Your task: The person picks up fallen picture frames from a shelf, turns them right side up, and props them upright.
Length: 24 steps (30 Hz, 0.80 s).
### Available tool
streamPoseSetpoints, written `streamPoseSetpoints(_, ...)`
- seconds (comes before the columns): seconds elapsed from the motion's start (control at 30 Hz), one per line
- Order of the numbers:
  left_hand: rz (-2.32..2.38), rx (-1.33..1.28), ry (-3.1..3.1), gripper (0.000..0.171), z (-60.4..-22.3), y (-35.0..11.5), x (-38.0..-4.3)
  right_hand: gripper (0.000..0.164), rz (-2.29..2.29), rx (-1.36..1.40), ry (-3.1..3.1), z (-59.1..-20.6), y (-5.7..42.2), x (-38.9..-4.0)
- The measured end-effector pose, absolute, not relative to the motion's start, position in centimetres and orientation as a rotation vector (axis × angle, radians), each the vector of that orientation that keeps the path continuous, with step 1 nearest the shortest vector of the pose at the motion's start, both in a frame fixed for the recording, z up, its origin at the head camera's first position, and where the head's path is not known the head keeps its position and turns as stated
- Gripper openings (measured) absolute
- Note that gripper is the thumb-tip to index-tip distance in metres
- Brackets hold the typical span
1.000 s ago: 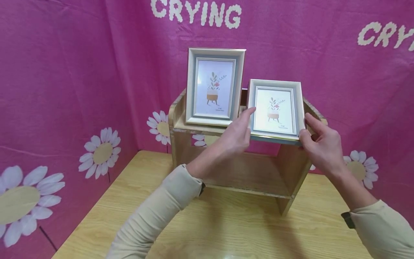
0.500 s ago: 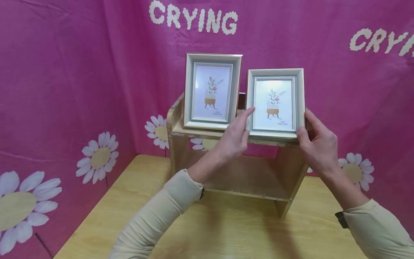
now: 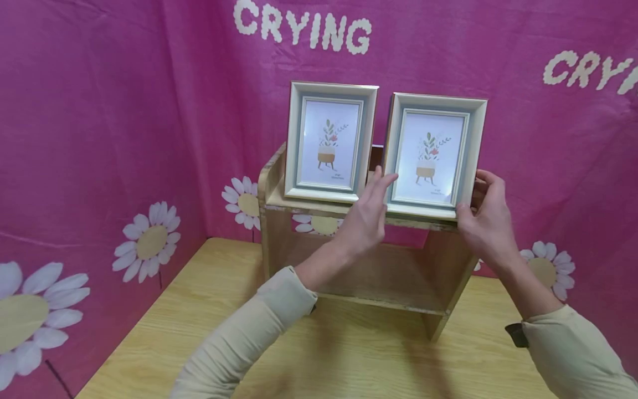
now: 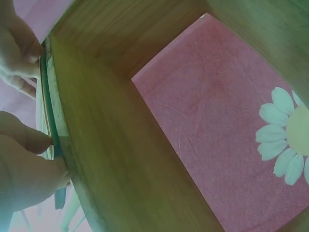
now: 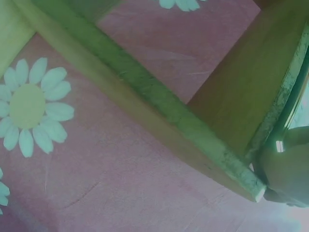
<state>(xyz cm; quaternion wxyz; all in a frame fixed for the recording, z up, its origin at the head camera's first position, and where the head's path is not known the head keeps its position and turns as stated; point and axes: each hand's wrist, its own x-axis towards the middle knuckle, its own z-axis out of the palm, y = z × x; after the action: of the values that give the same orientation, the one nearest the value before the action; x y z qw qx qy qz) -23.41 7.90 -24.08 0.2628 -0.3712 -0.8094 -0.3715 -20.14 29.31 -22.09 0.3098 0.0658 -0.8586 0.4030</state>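
Two matching picture frames, cream with a blue-grey inner border and a potted-plant print, stand on the top board of a small wooden shelf (image 3: pixel 399 266). The left picture frame (image 3: pixel 331 143) leans back untouched. My right hand (image 3: pixel 488 221) holds the right picture frame (image 3: pixel 433 152) at its lower right corner, thumb in front and fingers behind. At that frame's lower left edge is my left hand (image 3: pixel 363 216), its fingers extended and a fingertip overlapping the edge. In the left wrist view, the frame's thin edge (image 4: pixel 47 104) lies along the shelf's front edge.
The shelf stands on a light wooden table (image 3: pixel 199 310). Behind and to the left hangs a pink cloth (image 3: pixel 199 66) with daisies and white lettering. An open lower compartment (image 3: pixel 369 266) lies beneath the top board.
The right picture frame has tilted up from a leaning-back pose to nearly upright and shifted slightly right. My left fingers have spread at its edge; my right hand keeps its grip.
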Motion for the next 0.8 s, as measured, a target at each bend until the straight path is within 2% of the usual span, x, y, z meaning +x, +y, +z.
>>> streamPoseSetpoints(0.37, -1.052, -0.979, -2.072, 0.055, -24.6, 8.1, -23.7, 0.075, 1.116, 0.172, -2.266, -21.9, 29.1, -20.7)
streamPoseSetpoints(0.53, -1.036, -0.989, -2.024, 0.056, -24.7, 8.2, -23.9, 0.074, 1.118, 0.164, -2.208, -22.2, 29.0, -21.0)
streamPoseSetpoints(0.8, -1.032, -1.007, -2.005, 0.069, -24.8, 8.3, -23.9, 0.069, 1.152, 0.122, -2.116, -22.7, 28.9, -21.4)
